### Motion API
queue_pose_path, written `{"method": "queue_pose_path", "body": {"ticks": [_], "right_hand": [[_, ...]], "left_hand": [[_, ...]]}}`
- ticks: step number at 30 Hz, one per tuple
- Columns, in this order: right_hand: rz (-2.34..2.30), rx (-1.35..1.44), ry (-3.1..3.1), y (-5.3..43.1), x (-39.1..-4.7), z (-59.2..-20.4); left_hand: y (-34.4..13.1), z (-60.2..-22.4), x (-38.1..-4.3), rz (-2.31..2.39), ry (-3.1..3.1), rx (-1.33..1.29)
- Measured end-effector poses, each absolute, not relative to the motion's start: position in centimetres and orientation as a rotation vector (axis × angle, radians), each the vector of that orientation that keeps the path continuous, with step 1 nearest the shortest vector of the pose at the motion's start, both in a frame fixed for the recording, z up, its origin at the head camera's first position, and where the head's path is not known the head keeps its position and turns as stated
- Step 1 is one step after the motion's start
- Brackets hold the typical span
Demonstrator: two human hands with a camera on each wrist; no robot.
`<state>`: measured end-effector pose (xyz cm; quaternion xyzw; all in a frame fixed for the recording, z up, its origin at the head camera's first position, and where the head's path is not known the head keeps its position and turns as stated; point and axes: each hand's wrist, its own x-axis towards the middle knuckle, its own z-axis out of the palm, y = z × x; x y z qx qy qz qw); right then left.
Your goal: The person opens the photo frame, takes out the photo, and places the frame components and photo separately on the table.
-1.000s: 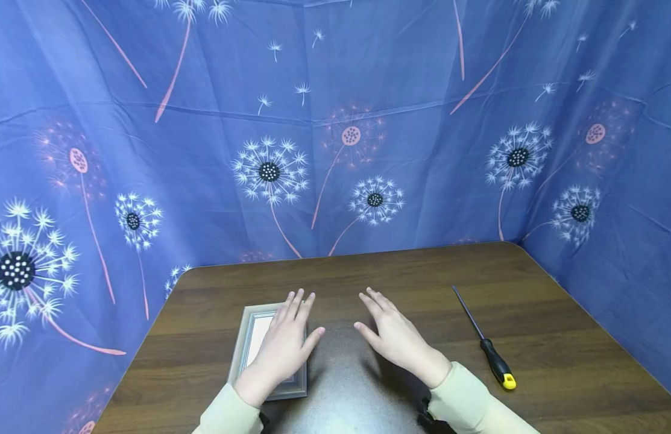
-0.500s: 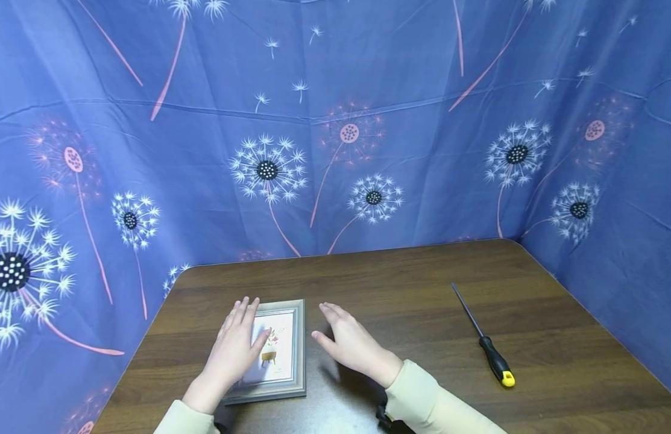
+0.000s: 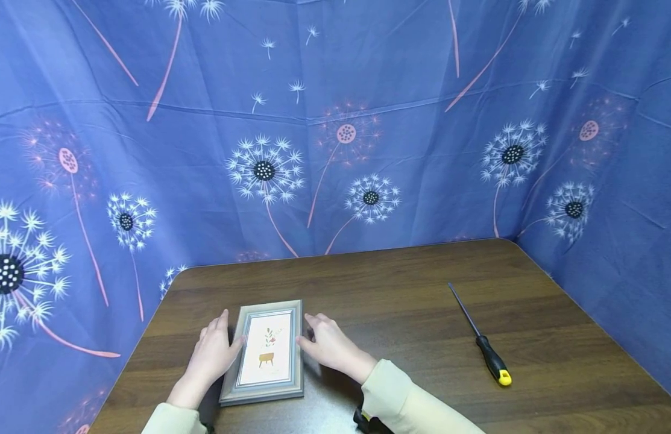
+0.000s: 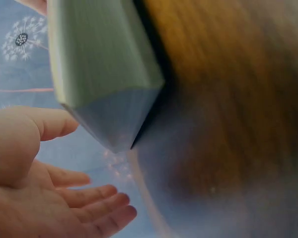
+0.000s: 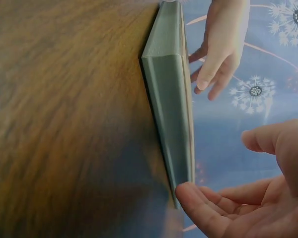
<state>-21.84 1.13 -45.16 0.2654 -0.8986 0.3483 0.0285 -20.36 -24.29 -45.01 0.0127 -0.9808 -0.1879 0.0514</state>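
Observation:
A picture frame (image 3: pixel 261 399) with a grey-green moulding lies flat on the wooden table, left of centre. Its white print (image 3: pixel 272 355) shows a plant in an orange pot on legs. My left hand (image 3: pixel 207 355) is at the frame's left side, fingers extended and thumb tip by the border. On the opposite side is my right hand (image 3: pixel 335 346), its thumb over the right border. The right wrist view has a fingertip of that hand right at the frame's side wall (image 5: pixel 171 109). In the left wrist view, the left fingers (image 4: pixel 97 201) are spread beside the frame's corner.
A screwdriver (image 3: pixel 492 358) with a black and yellow handle lies on the right part of the table (image 3: pixel 400 283). Blue cloth (image 3: pixel 335 72) printed with dandelions hangs behind the table and along both sides.
Both hands have moved left and lowered to either side of the picture frame. The left hand, which covered much of the print, is now off it. The screwdriver lies as before.

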Motion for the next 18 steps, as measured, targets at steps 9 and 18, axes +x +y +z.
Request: {"method": "queue_pose_path", "body": {"ticks": [9, 18], "right_hand": [[1.134, 0.731, -2.833, 0.2, -22.2, -46.0], [1.214, 0.716, -2.834, -0.6, -22.1, -46.4]], "left_hand": [[-24.3, -45.3, -20.9, -0.604, -3.030, 0.103], [-24.1, -45.6, -21.4, -0.645, -3.040, 0.064]]}}
